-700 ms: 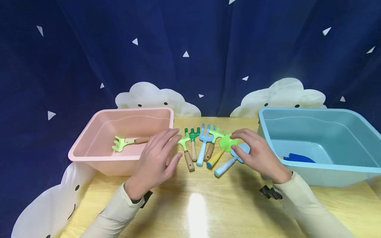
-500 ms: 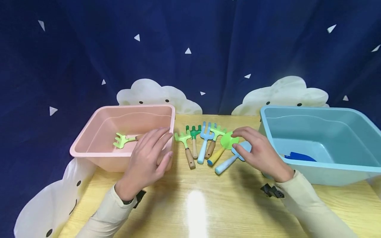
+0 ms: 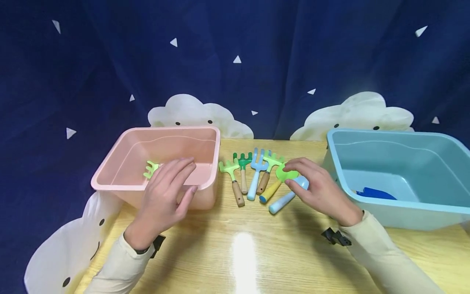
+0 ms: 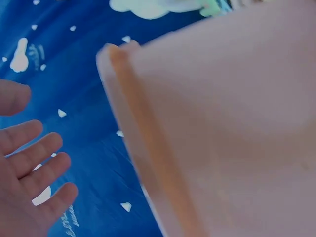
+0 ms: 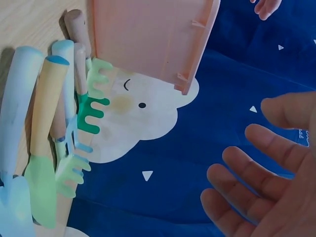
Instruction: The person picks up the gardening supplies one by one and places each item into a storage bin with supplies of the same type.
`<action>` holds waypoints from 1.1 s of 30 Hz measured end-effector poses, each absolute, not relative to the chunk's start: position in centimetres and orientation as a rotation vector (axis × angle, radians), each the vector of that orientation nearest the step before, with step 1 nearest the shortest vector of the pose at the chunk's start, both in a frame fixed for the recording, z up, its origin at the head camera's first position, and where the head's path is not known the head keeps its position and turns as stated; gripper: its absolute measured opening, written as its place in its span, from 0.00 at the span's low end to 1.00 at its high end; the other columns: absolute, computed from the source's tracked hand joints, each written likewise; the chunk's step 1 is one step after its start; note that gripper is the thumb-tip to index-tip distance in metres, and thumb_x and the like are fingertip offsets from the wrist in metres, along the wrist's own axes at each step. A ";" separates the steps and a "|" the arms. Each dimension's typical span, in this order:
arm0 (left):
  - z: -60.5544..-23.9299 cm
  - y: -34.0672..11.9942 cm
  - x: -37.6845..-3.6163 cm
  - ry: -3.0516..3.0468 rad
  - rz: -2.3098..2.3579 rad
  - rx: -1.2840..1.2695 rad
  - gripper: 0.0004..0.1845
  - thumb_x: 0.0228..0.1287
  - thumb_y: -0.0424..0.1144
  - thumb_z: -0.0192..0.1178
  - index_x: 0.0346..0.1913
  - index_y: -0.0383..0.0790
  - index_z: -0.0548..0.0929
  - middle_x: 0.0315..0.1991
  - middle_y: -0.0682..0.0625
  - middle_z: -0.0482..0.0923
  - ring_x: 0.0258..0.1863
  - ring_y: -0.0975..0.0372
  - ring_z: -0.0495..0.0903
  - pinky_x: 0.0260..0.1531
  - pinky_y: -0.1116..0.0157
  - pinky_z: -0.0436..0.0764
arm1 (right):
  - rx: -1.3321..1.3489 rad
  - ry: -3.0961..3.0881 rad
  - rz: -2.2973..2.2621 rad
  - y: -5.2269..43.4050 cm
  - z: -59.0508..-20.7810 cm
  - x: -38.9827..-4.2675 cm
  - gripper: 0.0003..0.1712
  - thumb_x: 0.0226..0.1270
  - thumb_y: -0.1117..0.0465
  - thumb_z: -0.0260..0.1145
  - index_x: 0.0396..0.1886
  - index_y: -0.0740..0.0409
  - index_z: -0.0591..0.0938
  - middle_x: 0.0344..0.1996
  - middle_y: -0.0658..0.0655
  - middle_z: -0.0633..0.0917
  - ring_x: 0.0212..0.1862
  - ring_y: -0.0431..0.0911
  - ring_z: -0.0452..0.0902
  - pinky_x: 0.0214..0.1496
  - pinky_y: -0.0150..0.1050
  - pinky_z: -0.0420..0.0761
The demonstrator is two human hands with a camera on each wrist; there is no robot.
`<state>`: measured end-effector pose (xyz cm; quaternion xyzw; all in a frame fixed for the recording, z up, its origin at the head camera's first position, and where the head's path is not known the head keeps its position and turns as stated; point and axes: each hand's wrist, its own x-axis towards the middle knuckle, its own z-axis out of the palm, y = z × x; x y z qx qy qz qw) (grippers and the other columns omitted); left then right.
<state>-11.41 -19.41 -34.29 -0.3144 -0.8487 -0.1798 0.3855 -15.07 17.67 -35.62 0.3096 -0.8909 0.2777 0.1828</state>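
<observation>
Hovering loosely spread, left hand overlaps pink bin, right hand beside blue bin

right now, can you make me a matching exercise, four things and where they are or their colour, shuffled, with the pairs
Things:
1. left hand
2. right hand
3. dark blue tool
4. yellow-handled shovel

Matches:
A. inside the light blue bin
B. light green blade
C. fingers near the light blue shovel
D. nearest the pink bin

Pairs: 1-D, 2-C, 3-A, 4-B
</observation>
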 end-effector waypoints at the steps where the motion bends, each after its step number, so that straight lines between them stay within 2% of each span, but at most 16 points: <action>1: -34.4 -19.8 -11.4 -2.160 -0.458 -0.793 0.24 0.63 0.42 0.55 0.60 0.33 0.79 0.59 0.40 0.80 0.59 0.45 0.77 0.61 0.49 0.70 | 0.880 -2.509 0.782 17.6 -35.7 -15.1 0.16 0.62 0.61 0.69 0.50 0.53 0.82 0.53 0.53 0.83 0.54 0.47 0.81 0.56 0.47 0.80; 5: -35.0 -21.2 -11.1 -2.163 -0.444 -0.737 0.24 0.65 0.43 0.54 0.61 0.35 0.79 0.59 0.40 0.80 0.59 0.45 0.77 0.60 0.48 0.70 | 0.906 -2.498 0.779 17.6 -36.0 -15.2 0.15 0.62 0.61 0.69 0.50 0.54 0.82 0.52 0.53 0.83 0.55 0.47 0.81 0.56 0.46 0.79; 9: -35.5 -22.5 -10.6 -2.154 -0.427 -0.690 0.25 0.67 0.45 0.53 0.59 0.32 0.80 0.58 0.38 0.81 0.59 0.44 0.77 0.57 0.47 0.70 | 0.927 -2.503 0.776 17.4 -36.1 -15.5 0.15 0.63 0.62 0.69 0.49 0.53 0.82 0.52 0.52 0.83 0.55 0.46 0.81 0.56 0.46 0.79; 20: -35.9 -24.0 -10.3 -2.170 -0.383 -0.659 0.24 0.63 0.45 0.55 0.57 0.33 0.81 0.57 0.38 0.81 0.59 0.43 0.76 0.60 0.47 0.69 | 0.982 -2.526 0.807 16.2 -36.6 -15.8 0.15 0.64 0.60 0.68 0.51 0.53 0.82 0.52 0.51 0.83 0.56 0.46 0.80 0.57 0.47 0.78; 28: -37.2 -25.5 -9.6 -2.191 -0.402 -0.561 0.25 0.65 0.48 0.53 0.55 0.32 0.82 0.56 0.38 0.81 0.58 0.42 0.75 0.58 0.47 0.66 | 1.039 -2.490 0.848 15.2 -37.0 -16.1 0.15 0.64 0.61 0.68 0.50 0.52 0.83 0.51 0.51 0.83 0.53 0.46 0.81 0.54 0.47 0.80; 33: -38.2 -26.4 -9.7 -2.169 -0.401 -0.505 0.27 0.65 0.50 0.54 0.55 0.31 0.81 0.56 0.37 0.81 0.58 0.42 0.75 0.58 0.46 0.66 | 1.052 -2.504 0.874 14.5 -37.1 -16.2 0.14 0.64 0.61 0.68 0.50 0.50 0.82 0.52 0.49 0.83 0.55 0.45 0.81 0.56 0.46 0.80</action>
